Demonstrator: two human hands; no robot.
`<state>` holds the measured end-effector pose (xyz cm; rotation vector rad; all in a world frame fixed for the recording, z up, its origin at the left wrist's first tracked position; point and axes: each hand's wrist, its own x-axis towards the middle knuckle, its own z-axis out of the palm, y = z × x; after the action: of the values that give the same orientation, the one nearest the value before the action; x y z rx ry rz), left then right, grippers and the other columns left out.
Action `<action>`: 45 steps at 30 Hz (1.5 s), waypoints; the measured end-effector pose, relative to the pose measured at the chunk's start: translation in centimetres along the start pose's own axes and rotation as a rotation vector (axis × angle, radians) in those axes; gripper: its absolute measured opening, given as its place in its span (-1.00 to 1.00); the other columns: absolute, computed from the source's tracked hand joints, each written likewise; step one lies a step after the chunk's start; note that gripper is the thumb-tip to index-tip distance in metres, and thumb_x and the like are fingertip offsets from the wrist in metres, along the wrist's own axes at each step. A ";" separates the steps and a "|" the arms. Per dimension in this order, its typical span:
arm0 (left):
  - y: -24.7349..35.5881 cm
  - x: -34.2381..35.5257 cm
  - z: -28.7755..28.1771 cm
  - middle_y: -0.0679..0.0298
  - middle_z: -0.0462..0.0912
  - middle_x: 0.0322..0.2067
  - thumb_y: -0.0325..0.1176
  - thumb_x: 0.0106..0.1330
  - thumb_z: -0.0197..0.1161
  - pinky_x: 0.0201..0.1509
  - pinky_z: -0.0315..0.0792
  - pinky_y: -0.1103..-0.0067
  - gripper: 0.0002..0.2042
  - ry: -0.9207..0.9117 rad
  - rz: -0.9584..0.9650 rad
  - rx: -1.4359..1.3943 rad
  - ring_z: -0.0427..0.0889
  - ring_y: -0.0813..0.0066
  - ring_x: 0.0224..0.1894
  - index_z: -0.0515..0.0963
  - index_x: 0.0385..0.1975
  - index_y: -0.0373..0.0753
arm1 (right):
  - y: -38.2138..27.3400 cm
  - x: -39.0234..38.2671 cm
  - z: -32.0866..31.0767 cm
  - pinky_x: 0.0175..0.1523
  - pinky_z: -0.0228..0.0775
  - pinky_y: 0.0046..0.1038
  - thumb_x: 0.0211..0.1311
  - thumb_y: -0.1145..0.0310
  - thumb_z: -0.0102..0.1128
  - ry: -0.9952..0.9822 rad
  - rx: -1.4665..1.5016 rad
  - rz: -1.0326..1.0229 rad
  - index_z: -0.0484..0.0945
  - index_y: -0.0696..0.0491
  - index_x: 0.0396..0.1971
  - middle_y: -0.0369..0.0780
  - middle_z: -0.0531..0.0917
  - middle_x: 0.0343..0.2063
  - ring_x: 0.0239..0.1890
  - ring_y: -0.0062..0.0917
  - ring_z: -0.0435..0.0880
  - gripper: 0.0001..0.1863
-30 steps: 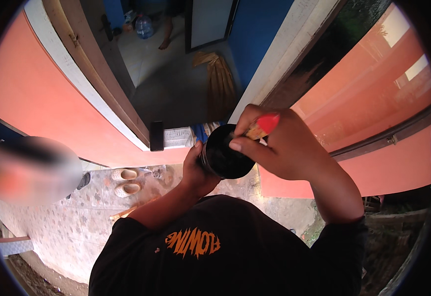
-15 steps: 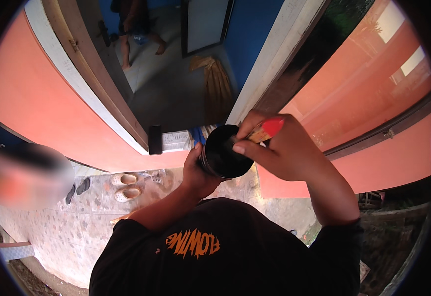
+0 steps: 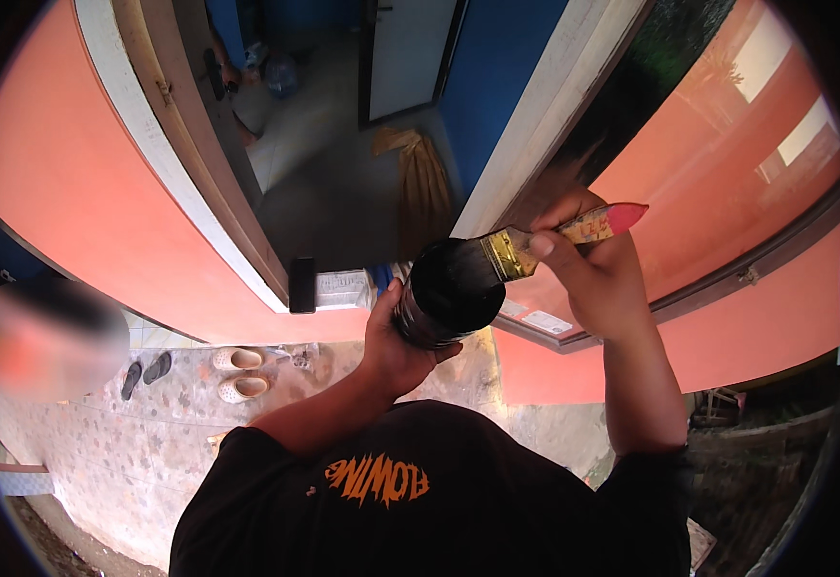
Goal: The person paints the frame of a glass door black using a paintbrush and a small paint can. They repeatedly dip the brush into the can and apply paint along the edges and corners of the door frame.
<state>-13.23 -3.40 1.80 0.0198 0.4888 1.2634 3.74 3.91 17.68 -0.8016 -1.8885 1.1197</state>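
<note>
A dark, round paint can (image 3: pixel 442 322) is gripped from its left side by my left hand (image 3: pixel 388 351), fingers wrapped under and around it. Its inside looks black. In my right hand (image 3: pixel 598 279) I pinch a paintbrush (image 3: pixel 509 255) by its handle, which has a red tip. The brush lies tilted over the can's right rim, its metal band clear of the opening and its dark bristles at the mouth. Whether the bristle ends touch the can's inner wall I cannot tell.
A doorway ahead has a brown frame (image 3: pixel 175 125) and opens on a room with a brown cloth (image 3: pixel 420 178). A dark phone (image 3: pixel 302 286) rests on the sill. Pale clogs (image 3: pixel 243 387) and dark slippers (image 3: pixel 157 367) lie on the floor. At right is a reflecting window (image 3: pixel 718 144).
My right hand has drawn the paintbrush up and to the right, bringing its metal band into sight. The person inside the room has moved left, mostly out of view.
</note>
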 end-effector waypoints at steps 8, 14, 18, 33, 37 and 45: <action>0.1 -0.3 1.3 0.34 0.58 -0.05 0.21 0.30 -0.08 -0.20 0.48 0.33 -0.50 -0.065 -0.002 -0.012 0.57 0.38 -0.07 0.46 0.04 0.02 | -1.4 0.2 1.2 -0.36 0.43 -0.43 0.01 0.37 0.38 -0.166 -0.717 -0.471 0.53 0.01 -0.43 -0.28 0.58 -0.51 -0.44 -0.43 0.61 -0.82; 0.0 -0.4 1.3 0.36 0.58 -0.07 0.22 0.28 -0.03 -0.13 0.45 0.33 -0.50 -0.084 -0.001 -0.012 0.53 0.40 -0.02 0.45 0.04 0.03 | -1.6 0.0 1.5 -0.43 0.36 -0.45 -0.23 0.40 0.37 -0.247 -0.983 -0.746 0.52 -0.06 -0.46 -0.36 0.51 -0.54 -0.50 -0.48 0.56 -0.75; 0.0 -0.3 1.4 0.37 0.58 -0.07 0.23 0.27 -0.03 -0.11 0.45 0.33 -0.50 -0.085 0.019 -0.007 0.52 0.41 -0.02 0.45 0.03 0.03 | -2.0 -0.5 1.6 -0.44 0.36 -0.46 -0.26 0.38 0.38 -0.252 -1.118 -0.778 0.52 -0.07 -0.46 -0.37 0.51 -0.55 -0.51 -0.50 0.56 -0.73; -0.2 0.9 0.1 0.32 0.54 -0.02 0.25 0.31 -0.16 -0.15 0.38 0.40 -0.46 -0.019 -0.008 0.009 0.51 0.38 -0.02 0.42 0.09 0.03 | 0.6 -0.9 1.6 -0.28 0.42 -0.52 0.20 0.38 0.28 -0.185 -0.063 0.030 0.51 0.12 -0.34 -0.22 0.61 -0.44 -0.37 -0.57 0.63 -0.84; -0.5 0.6 -0.2 0.30 0.50 0.02 0.23 0.30 -0.18 -0.11 0.34 0.36 -0.45 0.042 -0.033 0.067 0.47 0.36 0.02 0.39 0.10 0.02 | 1.2 -1.2 2.5 -0.28 0.41 -0.52 0.27 0.31 0.21 -0.200 -0.047 0.102 0.48 0.13 -0.31 -0.23 0.59 -0.43 -0.37 -0.58 0.60 -0.81; -1.4 0.8 -1.5 0.27 0.52 0.01 0.23 0.29 -0.22 -0.24 0.41 0.47 -0.41 0.025 0.058 0.270 0.53 0.33 -0.02 0.39 0.14 -0.02 | 3.7 -2.6 1.7 -0.25 0.36 -0.58 0.29 0.43 0.20 -0.097 0.148 0.122 0.43 0.15 -0.29 -0.28 0.52 -0.41 -0.39 -0.67 0.50 -0.85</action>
<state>-12.38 -3.52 -0.21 0.2475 0.6816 1.2472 4.04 2.65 13.02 -0.8004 -1.8302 1.3791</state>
